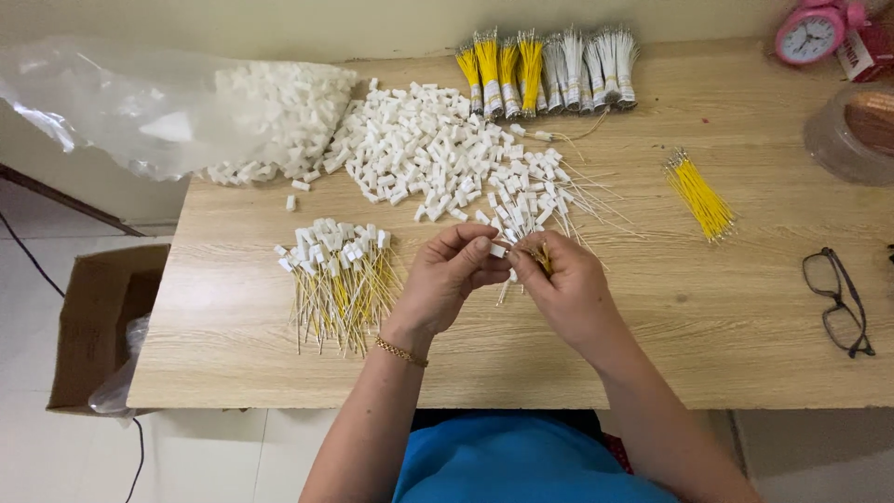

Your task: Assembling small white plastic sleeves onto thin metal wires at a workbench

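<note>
Head view: at the centre of the frame the two hands meet, fingertips together. The left hand [447, 275] has its grip pinched on one small white connector block [498, 250], and the right hand [568, 289] has its grip clenched around a few thin yellow wires [542, 256] whose ends show just beside that block; their exact number cannot be told. A gold bracelet [400, 351] sits on the left wrist. Just left of the hands, on the wooden surface [726, 317], lies one pile of finished pieces [340, 279], white blocks with yellow wires trailing toward the lower edge, too many and too overlapped to count. Just above the hands is one loose spread of white blocks with pale wires [535, 200], and above that one large heap of bare white blocks [419, 140], far too many to count, spilling from one clear plastic bag [158, 102] at the upper left. At the top centre lie about ten tied wire bundles [549, 70] in a row, roughly four yellow and six white. To the right of centre lies one loose bunch of yellow wires [700, 196]. At the right edge are one pair of black glasses [838, 303], one clear round tub [852, 135] and one pink alarm clock [810, 33]. One open cardboard box [98, 321] stands on the floor at the lower left.
</note>
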